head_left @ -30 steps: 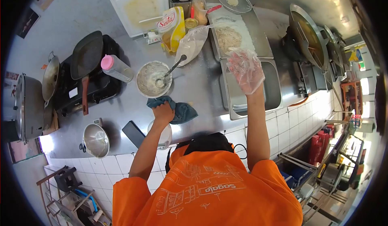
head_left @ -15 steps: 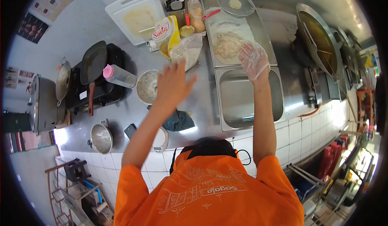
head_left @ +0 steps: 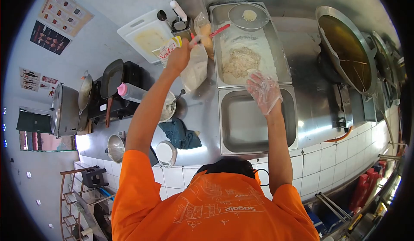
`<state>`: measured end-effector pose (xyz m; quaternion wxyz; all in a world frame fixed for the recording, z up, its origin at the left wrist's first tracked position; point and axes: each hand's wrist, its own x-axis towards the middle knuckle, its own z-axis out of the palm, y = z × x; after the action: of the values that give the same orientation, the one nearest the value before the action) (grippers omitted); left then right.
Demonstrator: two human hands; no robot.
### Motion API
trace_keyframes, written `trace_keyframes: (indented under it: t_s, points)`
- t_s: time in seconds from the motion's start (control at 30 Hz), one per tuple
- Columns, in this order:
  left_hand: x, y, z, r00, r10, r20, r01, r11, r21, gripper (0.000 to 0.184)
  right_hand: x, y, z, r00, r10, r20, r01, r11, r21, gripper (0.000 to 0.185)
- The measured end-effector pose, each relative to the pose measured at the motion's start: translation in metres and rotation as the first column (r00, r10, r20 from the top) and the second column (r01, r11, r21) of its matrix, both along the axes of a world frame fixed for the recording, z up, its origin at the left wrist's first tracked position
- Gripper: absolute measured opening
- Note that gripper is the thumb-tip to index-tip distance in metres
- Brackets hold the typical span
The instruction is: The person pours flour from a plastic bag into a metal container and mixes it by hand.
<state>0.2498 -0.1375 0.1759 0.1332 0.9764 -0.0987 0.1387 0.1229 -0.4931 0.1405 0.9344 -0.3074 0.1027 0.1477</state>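
Observation:
My left hand (head_left: pixel 179 59), bare, reaches past the yellow-and-white Sovia pouch (head_left: pixel 168 49) and a clear bag of white powder (head_left: pixel 196 68). A red handle shows beside its fingertips; the fingers are partly hidden and blurred, so a grip cannot be made out. My right hand (head_left: pixel 264 92) wears a clear plastic glove, its fingers spread and holding nothing. It hovers over the border between a steel tray of white flour (head_left: pixel 263 47) and a bare steel tray (head_left: pixel 228 139). A clump of floured pieces (head_left: pixel 242 63) lies in the flour.
A sieve (head_left: pixel 249 16) and red-handled tool (head_left: pixel 220 30) sit at the flour tray's far end. Right stands a large oil pan (head_left: pixel 345 47). Left are a bowl (head_left: pixel 169 107), pink-capped bottle (head_left: pixel 131 92), dark cloth (head_left: pixel 181 134), white scale (head_left: pixel 166 154) and grill pan (head_left: pixel 113 79).
My left hand has moved forward from above the bowl to the pouch and bags. My gloved right hand has drawn back slightly from the flour. The camera view has shifted.

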Motion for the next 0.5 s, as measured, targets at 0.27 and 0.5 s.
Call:
trace_keyframes:
  t_s: [0.27,0.5]
  points:
    - [-0.007,-0.079,0.193,0.993,-0.103,0.051,0.114,0.838,-0.533,0.031,0.029,0.025,0.012,0.993,0.089,0.076,-0.081,0.991,-0.111,0.053]
    - [0.031,-0.171,0.262,0.973,-0.229,-0.032,0.044,0.316,-0.948,0.03,0.096,0.068,-0.029,0.749,-0.073,0.658,0.629,0.391,-0.672,0.053]
